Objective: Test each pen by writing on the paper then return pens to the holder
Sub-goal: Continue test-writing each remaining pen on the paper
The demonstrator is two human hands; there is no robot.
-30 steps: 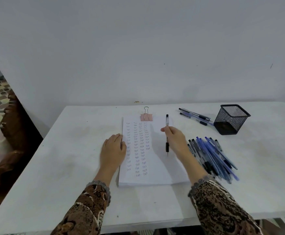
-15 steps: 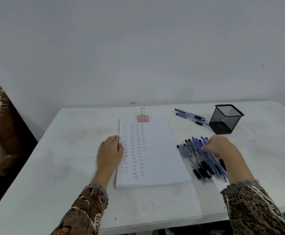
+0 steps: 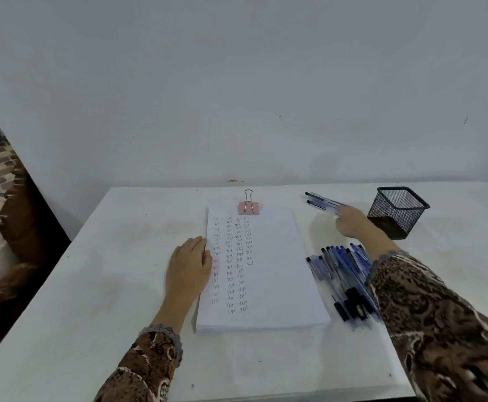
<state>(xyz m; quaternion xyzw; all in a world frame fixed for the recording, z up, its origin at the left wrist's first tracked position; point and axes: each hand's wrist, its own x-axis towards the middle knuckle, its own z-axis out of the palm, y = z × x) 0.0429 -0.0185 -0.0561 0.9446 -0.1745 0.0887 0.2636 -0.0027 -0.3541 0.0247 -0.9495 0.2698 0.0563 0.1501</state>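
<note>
Plain grey wall (image 3: 237,97) backs a white table (image 3: 92,285), and on it lies a stack of paper (image 3: 277,271) held at its far edge by a pink binder clip (image 3: 248,207). Columns of small handwritten words fill the left half of the top sheet. The left hand (image 3: 190,264) rests flat on the paper's left edge, its fingers (image 3: 199,242) straight and relaxed, pinning the sheets. Just right of the paper, a pile of pens (image 3: 341,274) lies in a loose fan. Farther back, a small group of pens (image 3: 321,200) lies beside the black mesh holder (image 3: 397,211), in which no pen shows. The right hand (image 3: 353,223) reaches to that small group, fingertips (image 3: 341,211) at the near ends of the pens. From behind the hand I cannot tell whether they pinch a pen or only touch it. These pens look light, stiff and smooth-barrelled, so they would likely roll or skid under a sideways nudge. A pinch of thumb and two fingers on the barrel, nearer the writing end, should lift one cleanly and leave it ready to write. The thin paper would slide easily, hence the steadying hand, and the light wire holder could shift if bumped.
</note>
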